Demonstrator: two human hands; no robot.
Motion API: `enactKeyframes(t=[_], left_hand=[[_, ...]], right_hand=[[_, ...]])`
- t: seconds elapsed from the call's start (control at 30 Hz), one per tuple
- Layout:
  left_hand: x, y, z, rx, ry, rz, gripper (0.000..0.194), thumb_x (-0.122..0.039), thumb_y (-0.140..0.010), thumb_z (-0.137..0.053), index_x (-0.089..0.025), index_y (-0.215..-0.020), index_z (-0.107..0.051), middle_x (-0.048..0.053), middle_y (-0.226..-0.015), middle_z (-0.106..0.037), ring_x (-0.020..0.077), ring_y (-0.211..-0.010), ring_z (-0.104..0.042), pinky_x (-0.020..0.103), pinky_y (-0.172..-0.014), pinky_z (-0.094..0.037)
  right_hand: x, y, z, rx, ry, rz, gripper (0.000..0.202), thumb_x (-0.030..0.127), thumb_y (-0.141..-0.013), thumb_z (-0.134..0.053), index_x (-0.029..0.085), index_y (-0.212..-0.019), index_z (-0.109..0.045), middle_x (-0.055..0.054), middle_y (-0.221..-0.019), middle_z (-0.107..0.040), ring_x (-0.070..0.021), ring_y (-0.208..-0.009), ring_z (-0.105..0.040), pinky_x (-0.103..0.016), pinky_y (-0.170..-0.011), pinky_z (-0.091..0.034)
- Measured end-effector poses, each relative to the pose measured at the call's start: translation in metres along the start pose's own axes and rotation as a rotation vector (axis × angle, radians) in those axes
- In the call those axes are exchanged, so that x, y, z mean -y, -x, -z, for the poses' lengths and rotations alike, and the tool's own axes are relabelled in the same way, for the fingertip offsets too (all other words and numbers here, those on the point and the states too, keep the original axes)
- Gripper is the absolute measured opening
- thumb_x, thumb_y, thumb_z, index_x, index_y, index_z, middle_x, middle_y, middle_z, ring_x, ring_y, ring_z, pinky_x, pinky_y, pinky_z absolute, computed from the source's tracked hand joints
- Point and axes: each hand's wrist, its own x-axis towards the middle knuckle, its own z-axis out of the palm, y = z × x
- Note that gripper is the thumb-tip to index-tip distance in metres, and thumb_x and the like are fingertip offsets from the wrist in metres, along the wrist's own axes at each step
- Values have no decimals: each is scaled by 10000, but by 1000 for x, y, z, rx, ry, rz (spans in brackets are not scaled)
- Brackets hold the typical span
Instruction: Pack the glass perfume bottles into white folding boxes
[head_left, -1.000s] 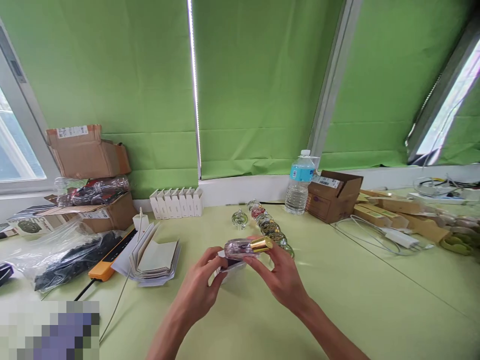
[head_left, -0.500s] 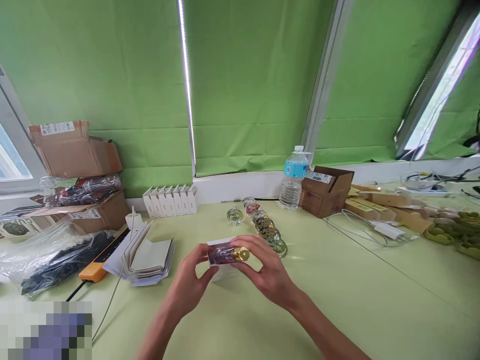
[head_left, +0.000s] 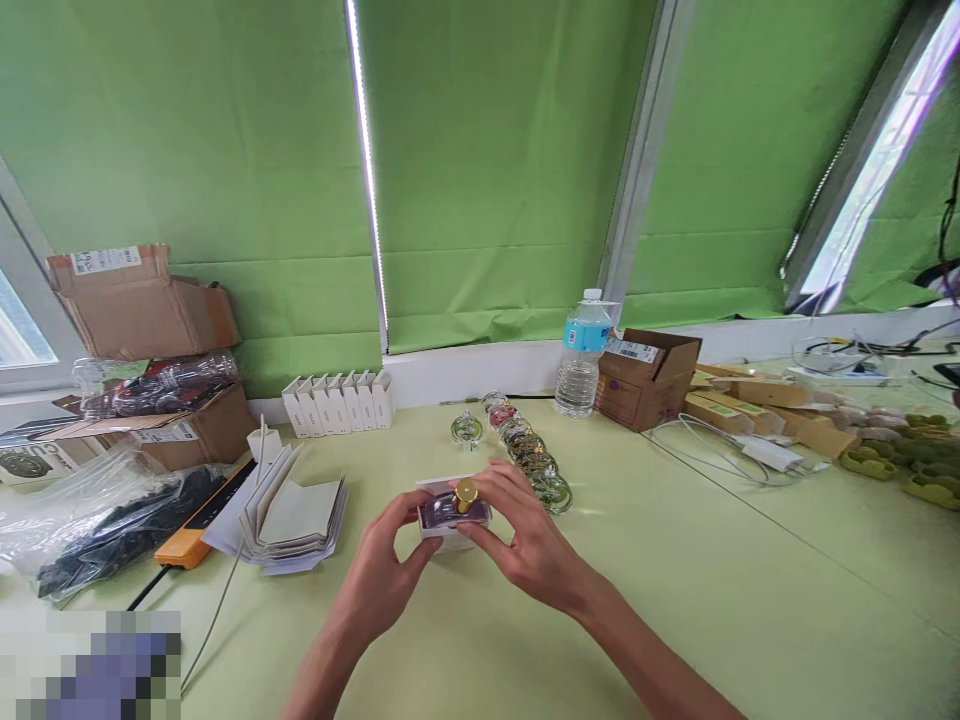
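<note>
Purple-tinted glass bottle with a gold cylindrical cap point(head_left: 441, 512), lower centre of the frame: I log it swung from lying sideways a second ago to cap-up now, the right hand point(head_left: 525, 540) pinching it between fingers and thumb. The left hand point(head_left: 390, 560) grips the small white cardboard box point(head_left: 453, 543) beneath; I judge bottle and box better aligned, but cannot tell whether the base is inside.
</note>
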Motion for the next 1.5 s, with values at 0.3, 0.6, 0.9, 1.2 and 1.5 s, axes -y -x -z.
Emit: enactKeyframes(t=[0.3, 0.6, 0.9, 1.2, 1.5], left_hand=[[-7, 1, -6, -10, -75, -59, 255, -254, -851, -600, -264, -1104, -576, 16, -1079, -655, 187, -999, -599, 346, -912, -465], [-12, 3, -8, -9, -109, -80, 263, -272, -862, -590, -278, -1125, -578, 24, -1102, -651, 193, -1024, -598, 330, -898, -463], [-14, 1, -7, 5, -117, -119, 201, -249, -864, -585, -262, -1064, -606, 28, -1086, -657, 190, -1009, -610, 307, -884, -478], [-12, 2, -7, 8, -135, -112, 250, -249, -867, -584, -283, -1114, -601, 22, -1109, -649, 183, -1031, -602, 301, -904, -469], [-15, 1, -6, -3, -148, -124, 262, -216, -846, -585, -273, -1101, -611, 40, -1079, -663, 204, -1000, -619, 327, -874, -492]], right_hand=[[1, 3, -1, 74, 51, 16, 256, 212, -861, -571, 219, -1115, -536, -63, -1053, -599, -234, -1053, -509, -454, -1022, -361], [2, 7, -5, -7, -26, -40, 241, 280, -906, -554, 229, -1140, -523, -65, -1036, -609, -215, -992, -541, -376, -859, -474], [-4, 5, -13, -169, 22, 84, 212, 303, -867, -628, 249, -1070, -597, -21, -876, -675, -183, -815, -605, -411, -931, -456], [0, 5, -14, -69, 61, 70, 176, 246, -924, -524, 223, -1063, -629, -50, -885, -666, -194, -833, -591, -367, -794, -500], [0, 7, -15, -98, 13, 58, 118, 230, -906, -558, 228, -1003, -626, -35, -857, -675, -187, -817, -602, -358, -778, -497]])
